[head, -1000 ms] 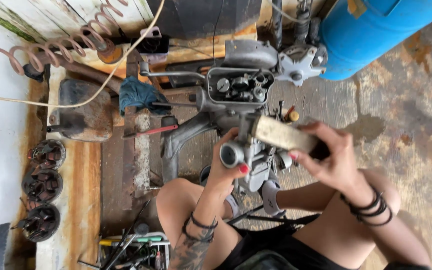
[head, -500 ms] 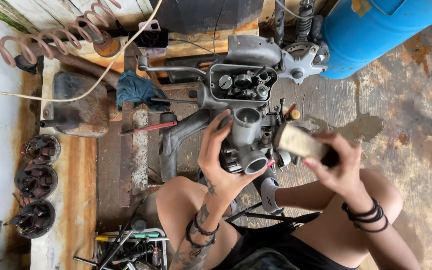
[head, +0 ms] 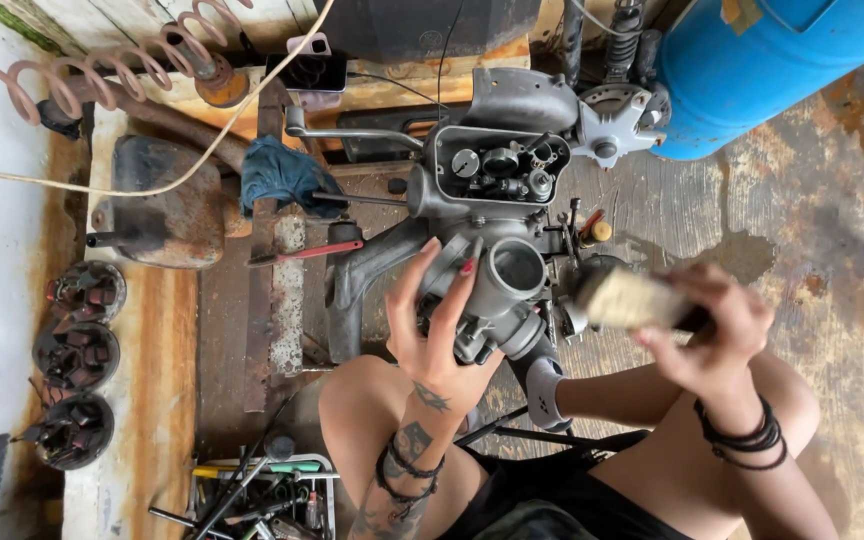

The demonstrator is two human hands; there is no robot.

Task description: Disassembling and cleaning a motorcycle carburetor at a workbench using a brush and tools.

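the left hand (head: 439, 335) grips a grey metal carburetor (head: 497, 290) above the knees, its round bore facing up toward the camera. the right hand (head: 709, 325) is closed around a pale-bristled brush (head: 627, 298), blurred and just beside the part. to brush well, it seems wise to keep the carburetor steady, with the fingers off the bore, and work the bristles into the recesses. an open engine casing (head: 497, 165) sits beyond on the floor (head: 832, 230), near a blue barrel (head: 762, 60).

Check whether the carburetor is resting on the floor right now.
No, the left hand holds the carburetor up above the knees, off the floor.
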